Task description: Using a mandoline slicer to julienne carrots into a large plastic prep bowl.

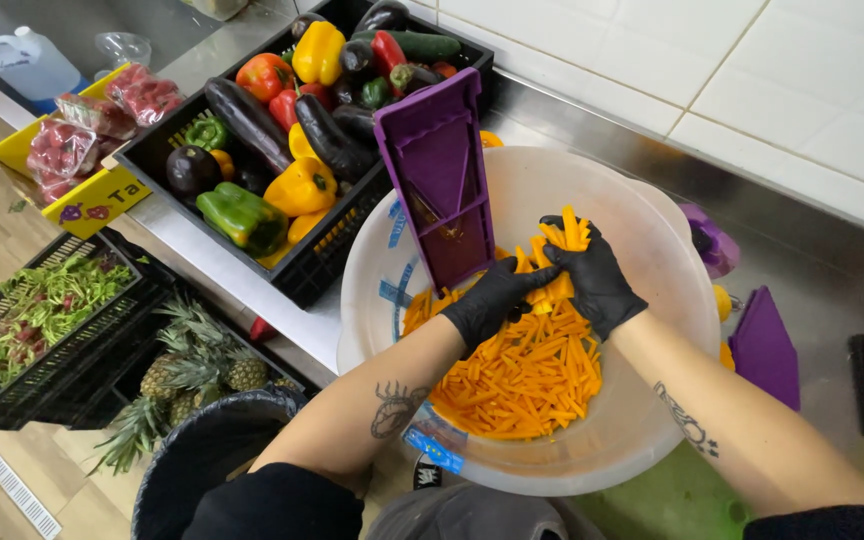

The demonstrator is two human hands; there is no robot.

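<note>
Both my hands wear black gloves and work inside a big translucent plastic bowl (652,420) on the steel counter. The bowl holds a heap of orange carrot sticks (527,375). My right hand (597,280) grips a bunch of the carrot sticks, their ends poking up above its fingers. My left hand (492,298) closes around the same bunch from the left. A purple mandoline slicer (437,180) leans in the bowl just left of my hands, its top resting over the rim.
A black crate (312,265) of peppers (302,185) and aubergines (252,120) stands left of the bowl. Below are a crate of greens (42,305), pineapples (192,375) and a black bin (202,450). Purple slicer parts (764,350) lie right of the bowl.
</note>
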